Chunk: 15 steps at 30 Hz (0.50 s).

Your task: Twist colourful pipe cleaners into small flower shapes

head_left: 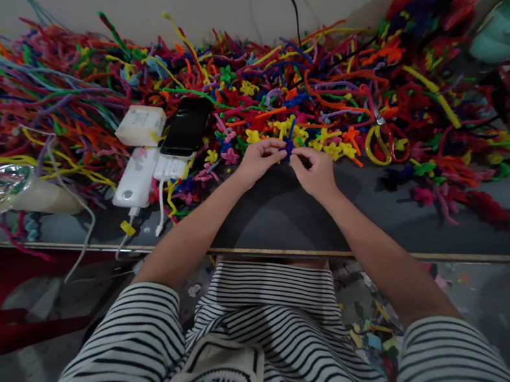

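Hands (pixel 287 167) around fuzzy, dark blue pipe-cleaner piece (pixel 289 147) with short loops.

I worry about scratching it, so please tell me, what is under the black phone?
At the near edge of the black phone, part of a white device shows, seemingly beneath it, with a white cable. The rest underneath is covered and cannot be seen.

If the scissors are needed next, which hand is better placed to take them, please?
Probably the right hand: it is nearer to the scissors than the left hand, though both pinch the purple piece.
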Motion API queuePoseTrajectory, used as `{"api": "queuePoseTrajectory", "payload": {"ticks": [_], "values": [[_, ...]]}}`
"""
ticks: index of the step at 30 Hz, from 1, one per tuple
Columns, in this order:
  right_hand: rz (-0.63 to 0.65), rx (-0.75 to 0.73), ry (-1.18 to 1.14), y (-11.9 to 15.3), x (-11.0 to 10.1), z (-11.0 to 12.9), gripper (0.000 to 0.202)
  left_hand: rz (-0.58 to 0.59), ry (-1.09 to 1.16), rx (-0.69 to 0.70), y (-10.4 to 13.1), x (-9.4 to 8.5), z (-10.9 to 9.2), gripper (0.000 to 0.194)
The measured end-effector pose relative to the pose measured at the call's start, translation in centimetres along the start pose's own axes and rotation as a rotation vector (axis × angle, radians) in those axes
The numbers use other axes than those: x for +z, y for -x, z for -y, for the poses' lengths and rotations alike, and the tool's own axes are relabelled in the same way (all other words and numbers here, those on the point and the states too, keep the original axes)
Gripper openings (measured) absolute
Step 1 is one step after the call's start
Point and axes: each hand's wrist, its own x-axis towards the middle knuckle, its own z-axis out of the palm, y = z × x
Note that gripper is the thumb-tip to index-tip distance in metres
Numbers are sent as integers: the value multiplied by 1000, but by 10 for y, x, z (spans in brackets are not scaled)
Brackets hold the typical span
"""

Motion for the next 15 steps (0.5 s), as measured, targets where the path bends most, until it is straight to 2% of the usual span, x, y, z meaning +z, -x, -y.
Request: {"api": "queuePoseTrajectory", "payload": {"ticks": [5, 9, 13, 15], "values": [[-5, 29, -103, -2, 0, -5, 28, -22, 2, 19, -2, 2, 7, 30], [6, 34, -161, -8, -3, -14, 31, -63, -72, 106, -2, 0, 14, 37], [126, 139, -219, -16, -10, -18, 36, -149, -360, 359, 0, -9, 9, 38], [214, 197, -257, -20, -13, -19, 36, -116, -542, 514, 1, -13, 6, 34]]}}
